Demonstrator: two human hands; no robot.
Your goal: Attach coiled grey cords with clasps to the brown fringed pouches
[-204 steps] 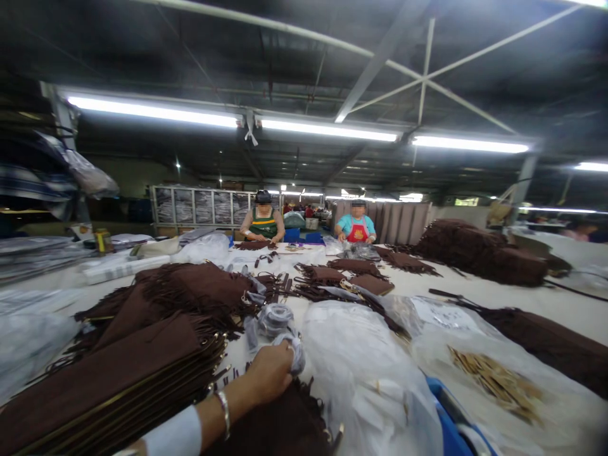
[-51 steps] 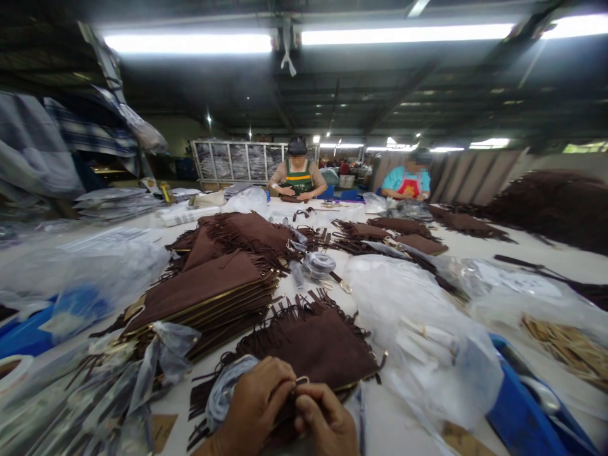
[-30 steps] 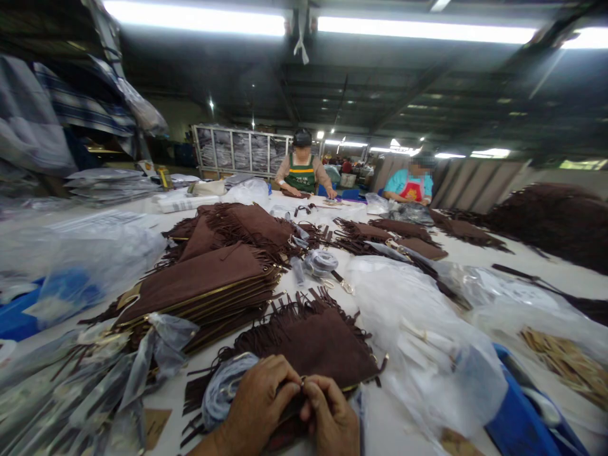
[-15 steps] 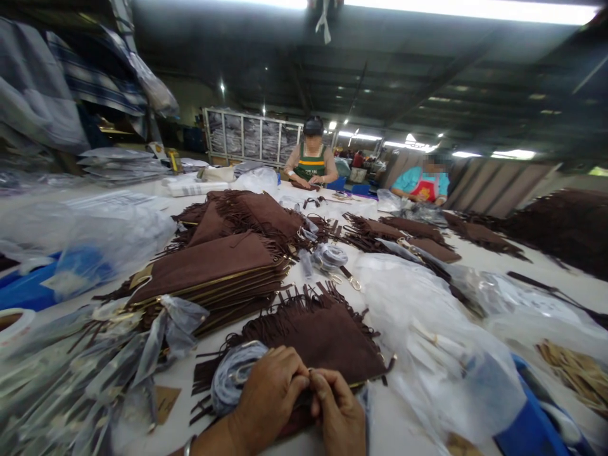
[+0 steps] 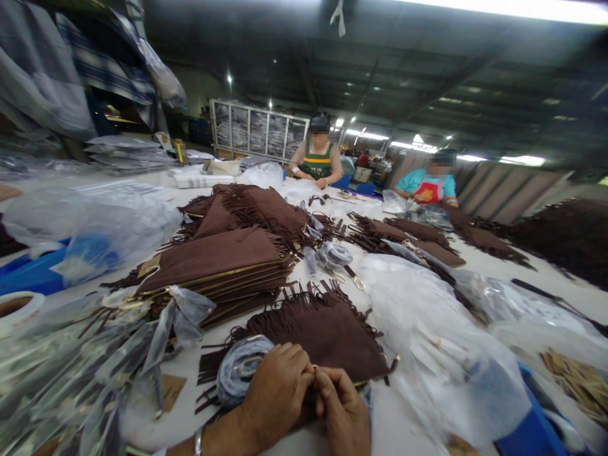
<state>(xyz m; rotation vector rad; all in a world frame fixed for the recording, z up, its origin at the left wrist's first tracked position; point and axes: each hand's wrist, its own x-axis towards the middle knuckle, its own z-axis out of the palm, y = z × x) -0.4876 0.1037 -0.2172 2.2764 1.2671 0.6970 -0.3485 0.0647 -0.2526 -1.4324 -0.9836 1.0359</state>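
Observation:
A dark brown fringed bag (image 5: 327, 335) lies flat on the table in front of me, its fringe spreading to the left and far side. My left hand (image 5: 280, 389) and my right hand (image 5: 344, 405) meet at its near edge, fingertips pinched together. Whatever small piece they grip is mostly hidden by the fingers. Just left of my left hand, a coiled strap wrapped in plastic film (image 5: 240, 367) rests on the bag's fringe, with a metal clasp showing through.
A stack of brown bags (image 5: 213, 259) stands left of centre. Plastic-wrapped straps (image 5: 85, 373) crowd the near left, beside a tape roll (image 5: 19, 307). Clear plastic bags (image 5: 427, 342) spread on the right. Two co-workers, one in a green apron (image 5: 316, 161), work across the table.
The whole view has shifted slightly, so things appear a little further right. Both hands stay pinched together at the bag's near edge. The green-aproned co-worker's hands have risen off a brown piece.

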